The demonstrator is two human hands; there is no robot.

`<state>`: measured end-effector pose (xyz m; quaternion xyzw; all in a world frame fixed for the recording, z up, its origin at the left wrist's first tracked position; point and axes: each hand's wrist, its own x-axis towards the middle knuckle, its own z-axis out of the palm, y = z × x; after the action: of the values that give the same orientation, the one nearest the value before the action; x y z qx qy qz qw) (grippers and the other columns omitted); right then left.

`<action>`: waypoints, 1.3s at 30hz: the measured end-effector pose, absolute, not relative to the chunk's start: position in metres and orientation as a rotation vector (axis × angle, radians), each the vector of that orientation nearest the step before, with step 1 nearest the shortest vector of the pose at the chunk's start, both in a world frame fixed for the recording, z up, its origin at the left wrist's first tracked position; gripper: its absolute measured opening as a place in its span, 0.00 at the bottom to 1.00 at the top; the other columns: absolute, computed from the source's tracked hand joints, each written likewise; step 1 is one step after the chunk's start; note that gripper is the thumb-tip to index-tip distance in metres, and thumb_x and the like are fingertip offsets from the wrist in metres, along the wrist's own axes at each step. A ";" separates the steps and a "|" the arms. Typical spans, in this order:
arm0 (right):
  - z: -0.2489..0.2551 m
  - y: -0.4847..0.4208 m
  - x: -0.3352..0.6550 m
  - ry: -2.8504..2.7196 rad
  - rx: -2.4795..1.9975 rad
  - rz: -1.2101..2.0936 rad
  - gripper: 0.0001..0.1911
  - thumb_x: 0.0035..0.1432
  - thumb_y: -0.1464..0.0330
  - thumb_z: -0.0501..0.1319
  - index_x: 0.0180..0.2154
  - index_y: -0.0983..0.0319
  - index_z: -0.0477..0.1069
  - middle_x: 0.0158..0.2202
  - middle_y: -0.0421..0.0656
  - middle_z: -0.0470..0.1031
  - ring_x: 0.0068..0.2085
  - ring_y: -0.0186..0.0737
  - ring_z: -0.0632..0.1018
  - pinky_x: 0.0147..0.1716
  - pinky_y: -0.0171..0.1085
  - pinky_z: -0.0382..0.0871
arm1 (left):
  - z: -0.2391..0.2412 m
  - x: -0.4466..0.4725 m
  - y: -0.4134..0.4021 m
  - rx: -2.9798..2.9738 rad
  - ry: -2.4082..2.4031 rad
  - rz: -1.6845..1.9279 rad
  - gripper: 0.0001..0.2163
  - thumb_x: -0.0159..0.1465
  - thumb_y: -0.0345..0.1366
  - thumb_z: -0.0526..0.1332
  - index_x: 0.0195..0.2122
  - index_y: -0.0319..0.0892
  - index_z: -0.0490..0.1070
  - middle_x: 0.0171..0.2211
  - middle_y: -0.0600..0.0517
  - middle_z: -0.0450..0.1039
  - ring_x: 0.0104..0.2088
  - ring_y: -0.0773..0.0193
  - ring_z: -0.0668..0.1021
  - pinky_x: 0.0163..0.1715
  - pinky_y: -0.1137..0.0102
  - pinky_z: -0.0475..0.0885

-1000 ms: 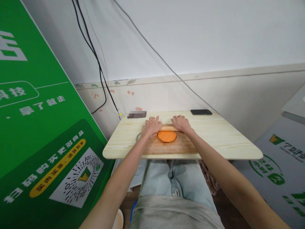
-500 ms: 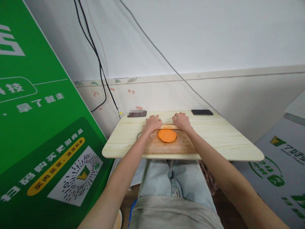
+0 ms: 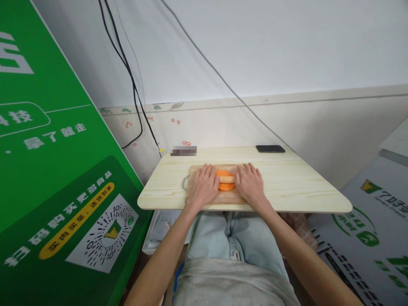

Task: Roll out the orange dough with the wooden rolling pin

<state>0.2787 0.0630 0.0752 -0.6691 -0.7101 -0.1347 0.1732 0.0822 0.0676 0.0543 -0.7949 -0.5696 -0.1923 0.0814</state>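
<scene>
A short wooden rolling pin [image 3: 227, 179] lies crosswise over a flat, round piece of orange dough [image 3: 227, 187]. On its left end rests my left hand [image 3: 205, 183], while my right hand [image 3: 250, 182] covers the right end; both grip it from above. The dough shows in front of and behind the pin between the hands. Beneath it is a brown wooden cutting board [image 3: 228, 199] with a metal ring handle [image 3: 185, 182] at its left side. My hands hide the ends of the pin.
The board sits on a pale wood-grain table [image 3: 296, 187] set against a white wall. A black phone [image 3: 270, 148] lies at the back right, and a blurred-out object [image 3: 183, 151] at the back left. A green printed panel [image 3: 73, 178] stands to the left.
Both hands have drawn the rolling pin toward me, from the board's far edge behind the dough to the middle of the dough. The fingers now lie flatter over the pin.
</scene>
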 end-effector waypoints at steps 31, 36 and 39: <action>0.108 0.102 0.273 -2.065 -2.076 -0.109 0.24 0.77 0.64 0.47 0.60 0.62 0.77 0.61 0.57 0.78 0.61 0.57 0.77 0.57 0.49 0.69 | 0.096 0.094 0.142 -2.568 -1.985 -0.315 0.24 0.78 0.43 0.47 0.73 0.52 0.66 0.72 0.49 0.71 0.76 0.49 0.65 0.75 0.47 0.58; 0.088 0.059 0.267 -2.054 -1.934 -0.272 0.26 0.79 0.63 0.43 0.54 0.63 0.79 0.59 0.58 0.79 0.64 0.55 0.73 0.63 0.47 0.63 | 0.074 0.084 0.095 -2.468 -1.918 -0.416 0.25 0.78 0.41 0.46 0.73 0.47 0.66 0.74 0.45 0.67 0.78 0.45 0.59 0.77 0.43 0.53; 0.081 0.040 0.264 -2.021 -1.926 -0.286 0.26 0.79 0.62 0.44 0.54 0.64 0.78 0.67 0.59 0.74 0.66 0.56 0.72 0.65 0.47 0.61 | 0.065 0.079 0.071 -2.372 -1.860 -0.510 0.26 0.79 0.40 0.43 0.73 0.42 0.66 0.76 0.45 0.62 0.80 0.49 0.56 0.79 0.47 0.47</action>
<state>0.2635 0.0405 0.0813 -0.6766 -0.7101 -0.1005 0.1670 0.0787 0.0711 0.0646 -0.7753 -0.6078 -0.1665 0.0423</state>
